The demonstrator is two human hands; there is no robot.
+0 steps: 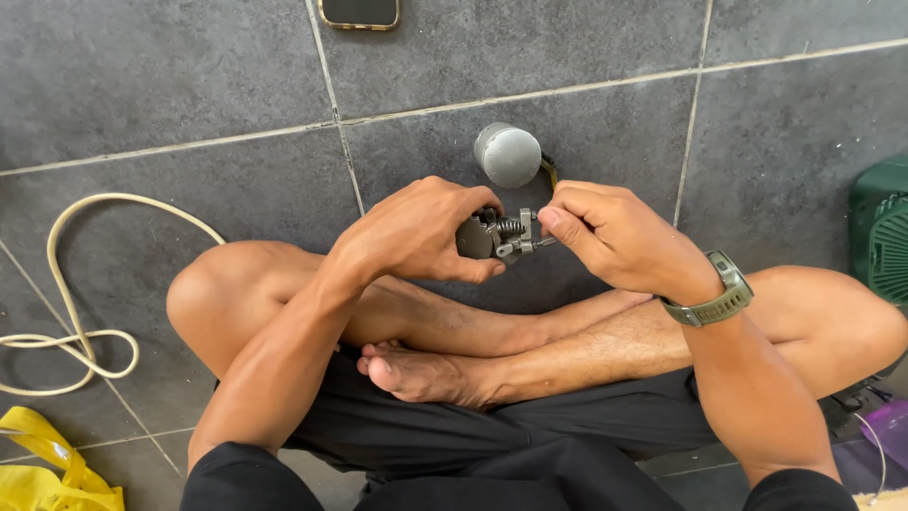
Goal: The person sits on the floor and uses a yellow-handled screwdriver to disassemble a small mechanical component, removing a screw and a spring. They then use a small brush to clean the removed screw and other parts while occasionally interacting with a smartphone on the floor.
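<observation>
Left hand (416,232): centre of the frame, fingers curled tight round the rounded body of a small grey metal mechanism (498,237); thumb underneath, knuckles up.
Right hand (605,232): just right of centre, fingertips pinched shut on the right end of the same part, at a thin pin or screw sticking out sideways. Green wristwatch (714,293) on that wrist.
Mechanism: held in the air between both hands, above the crossed shins, centre frame. A small coil spring and a bracket show in the gap between the hands; the rest is hidden by fingers.
Grey cylinder (508,154): stands on the floor just above the hands, round top facing the camera, a dark strap or cord trailing off its right side. Apart from the hands.
Floor (189,85): dark grey tiles with pale grout lines.
Person: seated cross-legged, bare feet, black shorts, lower half of frame.
Phone (359,11): top edge, left of centre, face up, partly cut off.
Cream hose (71,312): looped at the left edge.
Yellow bag (38,464): lower left corner.
Green crate (880,232): right edge, slatted side showing.
</observation>
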